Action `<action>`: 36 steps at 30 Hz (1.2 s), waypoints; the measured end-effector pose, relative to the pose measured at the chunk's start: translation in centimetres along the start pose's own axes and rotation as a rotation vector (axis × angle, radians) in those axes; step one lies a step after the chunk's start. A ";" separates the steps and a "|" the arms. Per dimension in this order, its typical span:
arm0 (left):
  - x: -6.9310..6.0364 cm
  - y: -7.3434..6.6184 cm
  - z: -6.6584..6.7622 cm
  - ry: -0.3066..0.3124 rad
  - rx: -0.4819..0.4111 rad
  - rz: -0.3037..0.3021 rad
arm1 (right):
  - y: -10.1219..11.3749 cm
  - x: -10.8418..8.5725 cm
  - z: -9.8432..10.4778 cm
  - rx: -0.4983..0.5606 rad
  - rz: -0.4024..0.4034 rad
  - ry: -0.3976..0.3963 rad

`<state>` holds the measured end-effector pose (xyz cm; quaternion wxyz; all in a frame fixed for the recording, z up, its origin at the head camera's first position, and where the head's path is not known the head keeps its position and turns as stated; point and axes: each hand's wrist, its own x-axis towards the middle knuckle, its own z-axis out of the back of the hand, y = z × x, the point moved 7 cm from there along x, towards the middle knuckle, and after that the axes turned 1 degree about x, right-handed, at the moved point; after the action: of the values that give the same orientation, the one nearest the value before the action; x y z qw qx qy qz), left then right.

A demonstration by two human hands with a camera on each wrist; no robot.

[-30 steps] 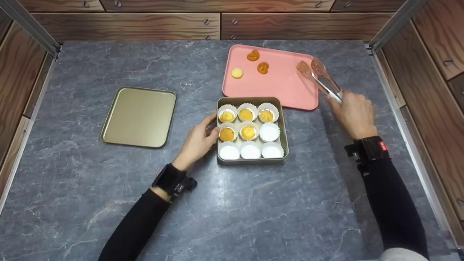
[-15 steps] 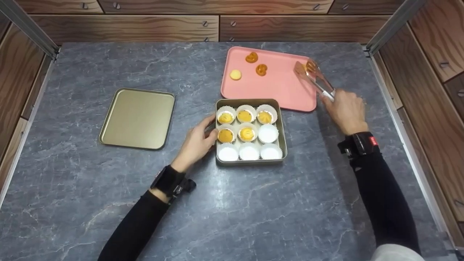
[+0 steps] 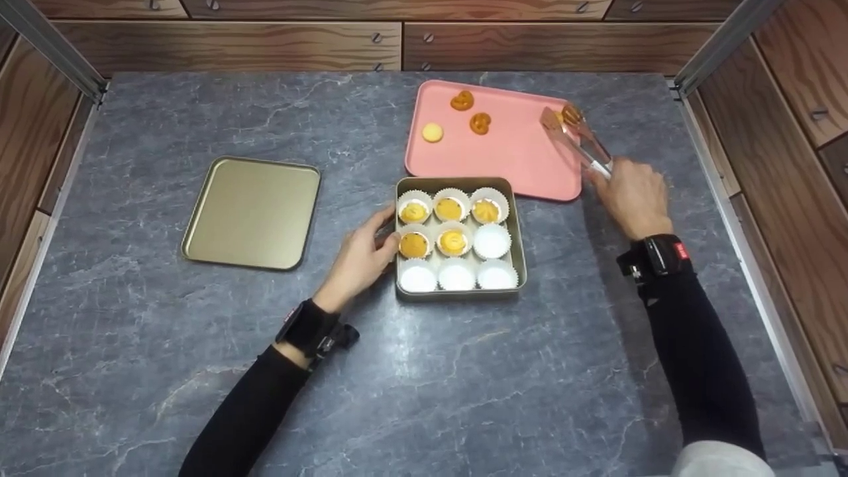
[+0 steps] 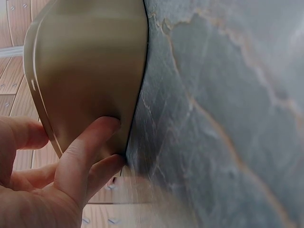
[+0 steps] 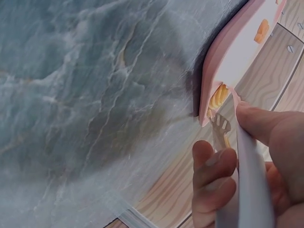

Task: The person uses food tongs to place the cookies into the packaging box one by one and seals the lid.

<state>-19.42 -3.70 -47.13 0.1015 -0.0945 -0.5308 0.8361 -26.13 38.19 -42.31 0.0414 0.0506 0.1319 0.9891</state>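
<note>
In the head view, my left hand (image 3: 360, 258) touches the outer left wall of a gold square tin (image 3: 521, 265). The left wrist view has its fingers resting against the smooth tin wall (image 4: 90, 61). White paper cups fill the tin; several hold yellow cookies, such as a swirl cookie (image 3: 453, 242), and the front-row cups (image 3: 457, 275) look bare. My right hand (image 3: 633, 199) grips serving tongs (image 3: 575, 147) with white handles. Their spread tips straddle a ridged yellow cookie (image 5: 219, 96) at the right end of the pink tray (image 3: 510, 162); contact is unclear.
On the tray's left part lie two brown pretzel-shaped cookies, a rear one (image 3: 462, 101) and a nearer one (image 3: 480, 123), plus a round pale cookie (image 3: 432, 132). A gold lid (image 3: 253, 213) lies on the marbled table (image 3: 424, 397), left of the tin. Wood-patterned panels (image 3: 225, 48) border the table.
My right hand has moved slightly left, and the tong tips have shifted to stand on either side of the ridged cookie. My left hand and the tin have kept their places.
</note>
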 end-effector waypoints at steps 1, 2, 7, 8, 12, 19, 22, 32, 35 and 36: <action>0.0 -0.1 0.1 -0.001 0.002 0.000 | 0.0 0.0 0.0 0.004 0.001 -0.002; 0.0 -0.1 0.1 -0.002 0.004 -0.002 | -0.1 0.1 0.1 0.008 0.001 -0.004; 0.0 -0.2 0.4 -0.022 0.049 -0.014 | -0.3 -0.1 0.2 0.012 0.016 -0.017; 0.0 -0.2 0.4 -0.025 0.055 -0.018 | -0.3 -0.2 0.2 0.012 0.021 -0.020; 0.0 -0.2 0.4 -0.032 0.061 -0.031 | -0.6 -0.6 0.2 0.024 0.025 -0.022; 0.0 -0.2 0.3 -0.027 0.052 -0.023 | -0.9 -1.6 0.3 0.034 0.033 -0.027; 0.0 -0.1 0.2 -0.025 0.049 -0.019 | -0.9 -2.3 0.5 0.045 0.039 -0.039; -0.1 -0.1 0.2 -0.020 0.043 -0.018 | -0.6 -4.9 1.1 0.072 0.098 -0.087; -0.1 0.0 0.2 -0.021 0.050 -0.015 | -0.3 -5.7 1.4 0.084 0.120 -0.105; 0.0 0.0 0.2 -0.021 0.053 -0.017 | -0.2 -6.0 1.5 0.087 0.128 -0.110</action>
<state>-19.42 -3.83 -47.04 0.1053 -0.0785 -0.5104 0.8499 -20.03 38.23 -41.45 -0.0170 0.1147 0.1690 0.9788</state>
